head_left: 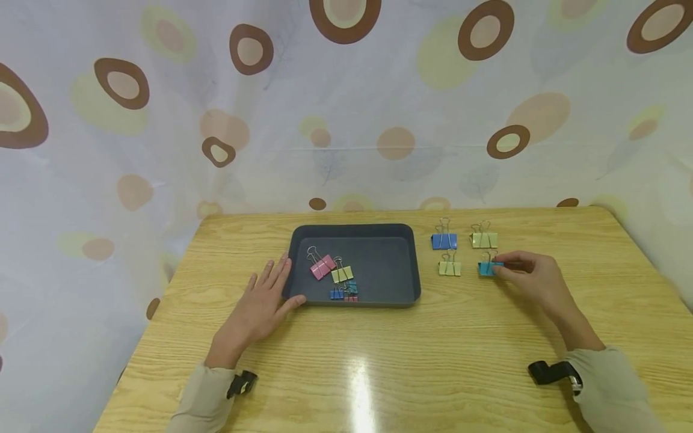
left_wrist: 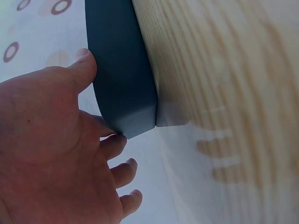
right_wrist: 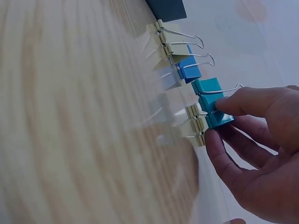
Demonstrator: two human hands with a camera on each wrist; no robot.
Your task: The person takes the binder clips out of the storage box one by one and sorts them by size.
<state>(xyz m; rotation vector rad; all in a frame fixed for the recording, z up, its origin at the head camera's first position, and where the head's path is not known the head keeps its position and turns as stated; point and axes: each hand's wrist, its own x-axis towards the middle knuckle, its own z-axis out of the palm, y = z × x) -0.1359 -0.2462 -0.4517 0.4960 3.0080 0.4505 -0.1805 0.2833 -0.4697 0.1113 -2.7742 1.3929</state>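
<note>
My right hand (head_left: 533,282) pinches a teal binder clip (right_wrist: 212,100) between thumb and fingers, its wire handles pointing away from the table. Behind it lies a large yellow binder clip (head_left: 484,240), with a blue binder clip (head_left: 444,242) to that one's left. A smaller yellow binder clip (head_left: 450,268) sits left of the teal one. My left hand (head_left: 262,304) rests at the left side of a dark grey tray (head_left: 379,304), fingers fairly straight, thumb by the front corner. In the left wrist view, the thumb and a fingertip meet the tray's wall (left_wrist: 124,70).
Inside the tray, toward its left, lie a pink binder clip (head_left: 323,266), a yellow-green binder clip (head_left: 342,274) and several small clips (head_left: 337,294) in blue, teal and pink. A patterned cloth (head_left: 346,120) rises behind the wooden table (head_left: 303,373).
</note>
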